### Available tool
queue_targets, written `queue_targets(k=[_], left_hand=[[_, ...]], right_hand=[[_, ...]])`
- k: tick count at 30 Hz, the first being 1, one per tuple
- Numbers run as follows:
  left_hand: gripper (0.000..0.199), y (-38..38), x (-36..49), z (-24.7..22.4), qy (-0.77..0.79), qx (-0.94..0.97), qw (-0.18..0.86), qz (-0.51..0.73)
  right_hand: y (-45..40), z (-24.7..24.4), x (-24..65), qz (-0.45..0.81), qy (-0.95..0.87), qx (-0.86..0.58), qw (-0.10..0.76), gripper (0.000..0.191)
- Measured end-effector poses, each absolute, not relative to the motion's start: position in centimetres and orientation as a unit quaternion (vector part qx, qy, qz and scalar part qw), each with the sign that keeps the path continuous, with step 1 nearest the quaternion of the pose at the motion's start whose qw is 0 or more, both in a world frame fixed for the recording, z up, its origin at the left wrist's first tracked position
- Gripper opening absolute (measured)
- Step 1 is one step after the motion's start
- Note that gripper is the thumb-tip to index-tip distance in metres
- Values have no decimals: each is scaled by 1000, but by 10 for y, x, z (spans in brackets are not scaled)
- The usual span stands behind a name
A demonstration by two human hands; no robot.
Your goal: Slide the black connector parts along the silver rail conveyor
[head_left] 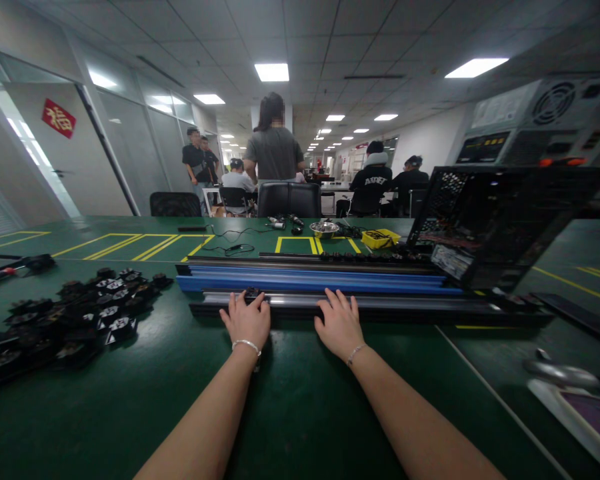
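Note:
My left hand (247,322) lies palm down with fingers spread on the left part of a long dark rail (400,305), beside a small black piece (252,293) near its fingertips. Farther right, my right hand (339,323) rests on the same rail, its fingers apart. Neither hand is wrapped round anything. Just behind the dark rail runs a blue rail (310,281), parallel to it, with more dark strips beyond. What lies under the palms is hidden.
Many black parts (105,310) are heaped at the left. An opened computer case (500,220) stands at the right, near a yellow tray (380,238) and a metal bowl (324,229). A phone-like device (587,417) lies at the lower right. Several people are in the background.

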State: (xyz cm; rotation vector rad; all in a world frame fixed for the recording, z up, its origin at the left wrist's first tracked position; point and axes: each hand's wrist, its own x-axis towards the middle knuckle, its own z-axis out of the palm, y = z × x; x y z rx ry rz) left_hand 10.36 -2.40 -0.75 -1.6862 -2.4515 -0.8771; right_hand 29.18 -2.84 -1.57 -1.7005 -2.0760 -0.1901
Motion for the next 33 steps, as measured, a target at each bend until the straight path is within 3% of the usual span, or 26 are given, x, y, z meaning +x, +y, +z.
queue_targets(k=[33], left_hand=[[36,-19,78,-5,-827,-459,-1,-324]], right_hand=[[-29,-15,292,-69,-753,-617,219,29]])
